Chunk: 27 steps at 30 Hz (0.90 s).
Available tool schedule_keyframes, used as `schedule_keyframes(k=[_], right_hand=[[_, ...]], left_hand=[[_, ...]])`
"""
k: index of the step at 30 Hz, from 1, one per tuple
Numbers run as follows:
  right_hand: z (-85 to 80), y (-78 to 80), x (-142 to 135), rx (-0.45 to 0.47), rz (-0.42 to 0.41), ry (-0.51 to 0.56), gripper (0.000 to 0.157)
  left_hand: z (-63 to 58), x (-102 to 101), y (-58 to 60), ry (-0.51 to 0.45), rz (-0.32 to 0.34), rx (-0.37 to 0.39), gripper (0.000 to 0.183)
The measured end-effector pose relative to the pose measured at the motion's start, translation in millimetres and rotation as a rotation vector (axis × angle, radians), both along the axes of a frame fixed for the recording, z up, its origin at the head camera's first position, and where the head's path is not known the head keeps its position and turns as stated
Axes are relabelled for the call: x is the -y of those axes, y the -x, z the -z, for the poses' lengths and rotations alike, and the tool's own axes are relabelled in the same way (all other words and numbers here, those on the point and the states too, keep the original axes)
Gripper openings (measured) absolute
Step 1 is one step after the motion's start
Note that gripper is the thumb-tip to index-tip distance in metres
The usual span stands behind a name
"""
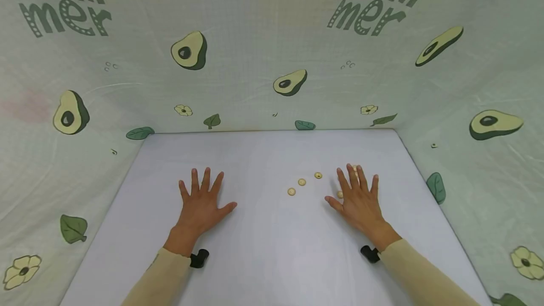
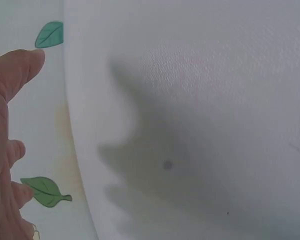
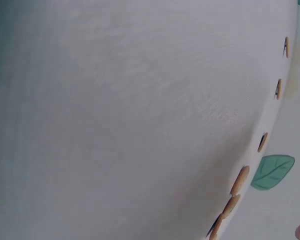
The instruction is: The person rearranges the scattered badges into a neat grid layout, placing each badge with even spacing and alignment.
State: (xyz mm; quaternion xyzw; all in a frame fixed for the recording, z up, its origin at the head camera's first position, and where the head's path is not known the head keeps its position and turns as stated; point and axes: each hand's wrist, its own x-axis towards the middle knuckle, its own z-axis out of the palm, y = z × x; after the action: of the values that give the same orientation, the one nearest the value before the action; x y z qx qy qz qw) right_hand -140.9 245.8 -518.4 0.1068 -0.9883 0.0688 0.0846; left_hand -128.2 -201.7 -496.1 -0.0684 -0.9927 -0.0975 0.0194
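Observation:
My left hand (image 1: 199,209) is spread palm down over the left part of the white table (image 1: 263,249), with nothing in it. In the left wrist view its thumb (image 2: 27,67) shows at the left edge, and its shadow falls across the white surface. On the right, my right hand (image 1: 361,204) is also spread palm down and holds nothing. Its fingers partly cover some small round wooden button-like discs, one of them (image 1: 340,194) beside the index finger. Further discs (image 1: 301,182) lie in a slanting row left of that hand. The right wrist view shows several discs (image 3: 240,180) edge-on.
A pale cloth (image 1: 246,22) printed with avocados, leaves and the word "summer" rises behind the table and along both sides. A black wrist device (image 1: 199,258) sits at the left sleeve, and another (image 1: 370,253) at the right sleeve.

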Motion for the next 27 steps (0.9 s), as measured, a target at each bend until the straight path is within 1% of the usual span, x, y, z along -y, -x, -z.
schedule_keyframes(k=[9, 15, 22, 27], right_hand=[[0.8, 4.2, -2, -0.048, -0.037, -0.001, 0.086], [0.5, 5.6, -3, -0.091, -0.049, 0.039, 0.084], [0.2, 5.8, -5, -0.131, -0.045, 0.064, 0.083], [1.1, 8.2, -5, -0.164, -0.063, 0.072, 0.08]], left_hand=[[6.9, -5, 3.1, -0.018, 0.012, -0.013, 0.092], [10.9, -6, 3.7, -0.043, 0.023, -0.026, 0.088], [12.1, -10, 5.6, -0.072, 0.045, -0.053, 0.085], [14.7, -20, 9.4, -0.069, 0.086, -0.083, 0.078]])
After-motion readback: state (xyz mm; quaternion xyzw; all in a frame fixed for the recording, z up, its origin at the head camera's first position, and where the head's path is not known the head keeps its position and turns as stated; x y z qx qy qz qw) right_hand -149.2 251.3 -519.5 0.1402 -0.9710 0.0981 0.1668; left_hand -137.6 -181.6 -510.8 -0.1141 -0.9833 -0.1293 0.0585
